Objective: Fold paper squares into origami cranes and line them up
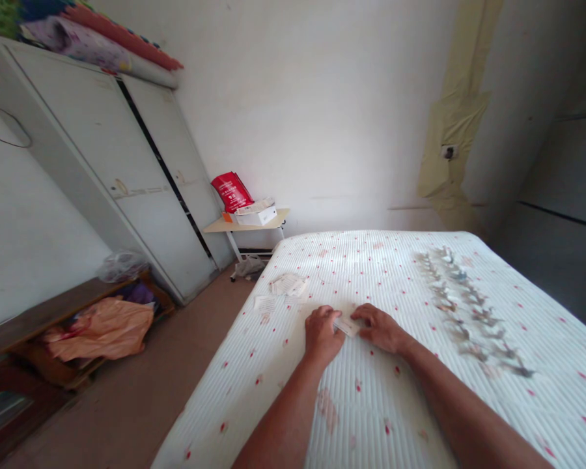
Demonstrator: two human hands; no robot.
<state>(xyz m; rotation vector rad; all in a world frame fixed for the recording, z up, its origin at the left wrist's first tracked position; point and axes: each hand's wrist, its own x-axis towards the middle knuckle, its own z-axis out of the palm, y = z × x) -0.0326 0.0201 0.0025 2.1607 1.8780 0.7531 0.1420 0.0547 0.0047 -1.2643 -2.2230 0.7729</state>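
A small pale card (346,326) lies between my two hands, low over the white bed cover with red dots (371,404). My left hand (323,333) has its fingers closed on the card's left end. At the card's right side is my right hand (378,327), fingers curled, thumb and fingertips near its edge; whether they grip it I cannot tell. Beyond my left hand, several printed paper slips (288,285) lie in a loose pile. To the right, small greyish objects (461,299) stand in two long rows, too blurred to make out.
A small table (217,226) at the back left bears a red bag (232,191) and a white box (256,215). Grey cabinets (92,143) stand at the left, with rolled mats on top. An orange plastic bag (105,326) lies on a low wooden shelf.
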